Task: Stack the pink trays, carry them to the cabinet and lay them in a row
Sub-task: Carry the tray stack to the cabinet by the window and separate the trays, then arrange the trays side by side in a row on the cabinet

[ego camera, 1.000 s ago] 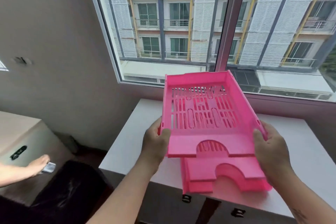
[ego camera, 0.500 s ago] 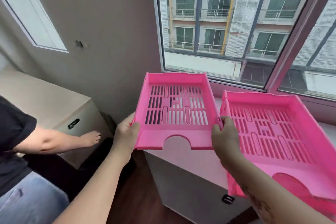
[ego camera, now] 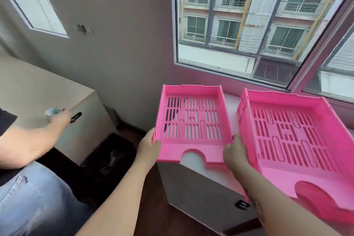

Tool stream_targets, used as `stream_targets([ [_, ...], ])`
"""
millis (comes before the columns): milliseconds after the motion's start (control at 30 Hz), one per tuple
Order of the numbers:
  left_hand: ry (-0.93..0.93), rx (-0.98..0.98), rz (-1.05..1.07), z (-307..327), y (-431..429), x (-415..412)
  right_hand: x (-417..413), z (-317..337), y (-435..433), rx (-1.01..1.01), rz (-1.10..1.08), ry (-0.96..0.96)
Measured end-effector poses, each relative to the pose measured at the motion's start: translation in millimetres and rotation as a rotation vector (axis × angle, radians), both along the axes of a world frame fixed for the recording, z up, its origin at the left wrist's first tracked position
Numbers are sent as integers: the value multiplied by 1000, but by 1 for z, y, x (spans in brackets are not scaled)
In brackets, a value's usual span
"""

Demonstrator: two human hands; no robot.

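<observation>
- Sitting at the far left, around nine o'clock in the view, is a second person in a black sleeve and blue jeans (ego camera: 28,197), whose outstretched hand (ego camera: 57,119) holds a small greyish object against the front of a low beige cabinet (ego camera: 47,90) beside its dark handle (ego camera: 76,116); what the object is cannot be told.
- A black bag-like mass (ego camera: 109,157) lies on the dark floor between that beige cabinet and the white cabinet.
- The left hand (ego camera: 149,148) is closed on the near left corner of the slotted pink plastic tray (ego camera: 193,120), thumb on top of the rim, fingers hidden beneath.
- This tray sits near the view's centre, over the left end of the white cabinet top (ego camera: 230,104); its left edge juts past the cabinet's side, and whether its base touches the top cannot be told.
- The right hand (ego camera: 236,154), at about five o'clock from the tray's middle, grips the tray's near right corner, curled around the edge.
- A second slotted pink plastic tray (ego camera: 298,140) lies at three o'clock of the first, just beside it on the same top, with a narrow strip of white between them; its near end reaches past the cabinet's front edge.
- A large window (ego camera: 258,25) stands at twelve o'clock behind both trays.
</observation>
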State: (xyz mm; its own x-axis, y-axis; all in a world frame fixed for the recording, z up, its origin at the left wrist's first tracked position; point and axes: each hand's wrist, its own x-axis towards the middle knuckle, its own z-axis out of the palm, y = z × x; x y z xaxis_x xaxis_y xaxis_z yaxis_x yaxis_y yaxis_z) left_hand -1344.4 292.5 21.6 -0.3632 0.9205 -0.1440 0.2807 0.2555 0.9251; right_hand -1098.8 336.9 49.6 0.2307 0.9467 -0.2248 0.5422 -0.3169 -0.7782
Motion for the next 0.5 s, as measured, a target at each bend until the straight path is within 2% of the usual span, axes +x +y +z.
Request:
stream_targets([
  [167,115,-58,-5,12,14,-17,-2,17,7,-6,57,-86],
  [367,206,147,60,101,58,-14,-9,97,48,301,144,-73],
  [500,205,240,6,124,73,30,11,122,58,379,145,-64],
])
